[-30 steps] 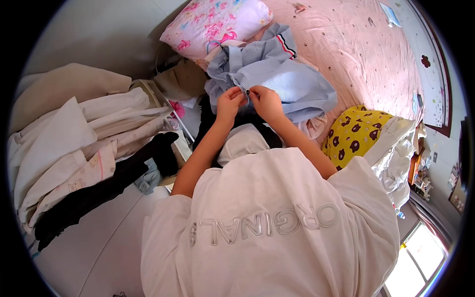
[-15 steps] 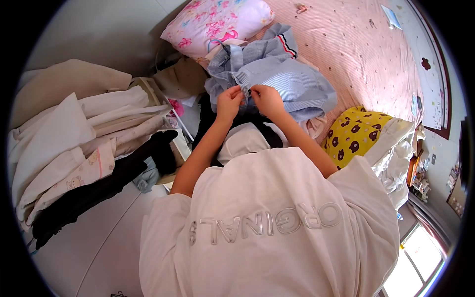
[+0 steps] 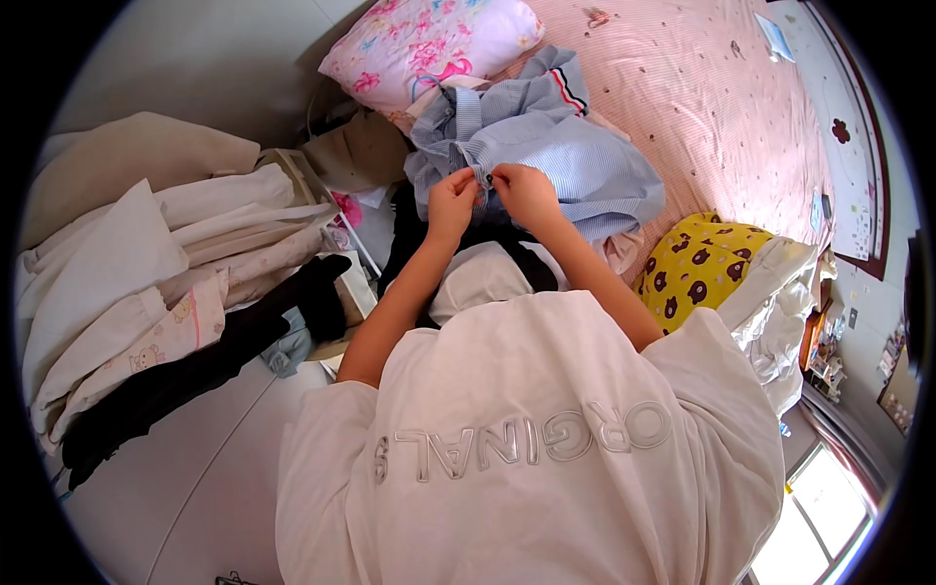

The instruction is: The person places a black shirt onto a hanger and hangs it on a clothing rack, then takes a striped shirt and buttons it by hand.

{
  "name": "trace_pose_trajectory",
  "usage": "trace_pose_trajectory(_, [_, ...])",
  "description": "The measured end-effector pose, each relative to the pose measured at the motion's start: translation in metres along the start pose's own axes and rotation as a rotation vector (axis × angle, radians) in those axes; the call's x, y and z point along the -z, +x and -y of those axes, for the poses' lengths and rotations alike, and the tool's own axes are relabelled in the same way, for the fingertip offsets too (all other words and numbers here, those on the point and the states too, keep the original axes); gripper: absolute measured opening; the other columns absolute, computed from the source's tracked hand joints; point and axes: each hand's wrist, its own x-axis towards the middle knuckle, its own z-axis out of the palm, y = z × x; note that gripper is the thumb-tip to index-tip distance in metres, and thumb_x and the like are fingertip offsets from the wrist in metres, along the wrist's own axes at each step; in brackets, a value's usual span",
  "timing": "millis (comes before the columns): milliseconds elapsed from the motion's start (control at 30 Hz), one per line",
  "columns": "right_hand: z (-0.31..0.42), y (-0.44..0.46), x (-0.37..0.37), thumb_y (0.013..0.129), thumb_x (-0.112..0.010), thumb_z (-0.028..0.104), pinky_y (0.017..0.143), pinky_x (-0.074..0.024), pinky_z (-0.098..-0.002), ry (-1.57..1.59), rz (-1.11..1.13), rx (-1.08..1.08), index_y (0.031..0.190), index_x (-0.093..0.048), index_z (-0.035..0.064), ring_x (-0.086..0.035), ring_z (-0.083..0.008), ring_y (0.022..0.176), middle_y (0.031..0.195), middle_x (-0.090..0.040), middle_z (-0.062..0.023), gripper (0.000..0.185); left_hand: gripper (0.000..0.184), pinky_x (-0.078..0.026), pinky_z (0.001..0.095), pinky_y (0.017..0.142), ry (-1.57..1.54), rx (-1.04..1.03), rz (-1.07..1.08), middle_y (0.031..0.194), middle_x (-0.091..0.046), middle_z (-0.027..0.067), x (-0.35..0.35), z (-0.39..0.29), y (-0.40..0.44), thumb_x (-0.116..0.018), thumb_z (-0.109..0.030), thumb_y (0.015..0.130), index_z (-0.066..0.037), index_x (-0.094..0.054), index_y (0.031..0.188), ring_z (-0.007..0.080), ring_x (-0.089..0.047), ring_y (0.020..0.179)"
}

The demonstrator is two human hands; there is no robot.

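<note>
A blue-and-white striped shirt [image 3: 570,146] lies bunched in front of me on the bed, with a red, white and black trim band near its far end. My left hand [image 3: 452,207] pinches the shirt's near edge with closed fingers. Close beside it, my right hand [image 3: 525,195] grips the same edge, fingertips together. A small dark button [image 3: 489,179] shows between the two hands. A blue hanger hook [image 3: 429,86] pokes out at the shirt's far left.
A floral pillow [image 3: 434,44] rests beyond the shirt on the pink bedsheet [image 3: 682,97]. At left, several pale garments [image 3: 107,253] and black clothing [image 3: 185,375] are piled. A yellow bear-print cloth [image 3: 702,263] sits at right.
Both hands stay at the shirt's edge, with the right fingers shifted very slightly. The whole view has moved a touch.
</note>
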Motion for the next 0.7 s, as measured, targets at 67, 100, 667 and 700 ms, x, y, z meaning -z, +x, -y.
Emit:
trace_pose_trajectory(67, [0.002,0.001,0.0,0.073,-0.053,0.017,0.056,-0.0463,-0.0387,-0.035,0.008,-0.014,0.074,-0.06,0.0065,-0.057,-0.0319,0.061,0.067,-0.059,-0.013,0.013,0.027,-0.048,0.022,0.059,-0.003,-0.019,-0.018,0.088,-0.06,0.0072,-0.001,0.002,0.0,-0.05,-0.003,0.081,0.005,-0.051,0.107,0.0106,-0.057,0.074])
trace_pose_trajectory(100, [0.003,0.001,0.0,0.073,-0.053,0.017,0.056,-0.0461,-0.0378,-0.045,0.014,-0.026,0.075,-0.06,0.0065,-0.057,-0.0316,0.061,0.067,-0.059,-0.0128,0.013,0.027,-0.048,0.0222,0.059,-0.008,-0.03,-0.031,0.088,-0.06,0.0074,-0.002,0.002,-0.001,-0.05,-0.003,0.08,0.005,-0.051,0.107,0.0107,-0.057,0.074])
trace_pose_trajectory(667, [-0.011,0.003,-0.003,0.071,-0.054,0.018,0.058,-0.046,-0.0389,0.128,0.056,0.015,0.076,-0.061,0.0049,-0.057,-0.0319,0.063,0.069,-0.059,-0.0145,0.015,0.026,-0.05,0.0228,0.059,-0.005,-0.041,-0.042,0.088,-0.06,0.0086,-0.001,0.0,-0.001,-0.049,-0.003,0.081,0.006,-0.052,0.105,0.0114,-0.058,0.073])
trace_pose_trajectory(700, [-0.009,0.003,-0.002,0.071,-0.054,0.017,0.059,-0.046,-0.0388,0.095,0.05,0.006,0.076,-0.061,0.0051,-0.057,-0.0319,0.063,0.069,-0.059,-0.0146,0.015,0.024,-0.05,0.0223,0.058,0.009,-0.046,-0.044,0.087,-0.06,0.0085,-0.002,0.0,-0.001,-0.049,-0.003,0.081,0.005,-0.053,0.103,0.011,-0.058,0.072])
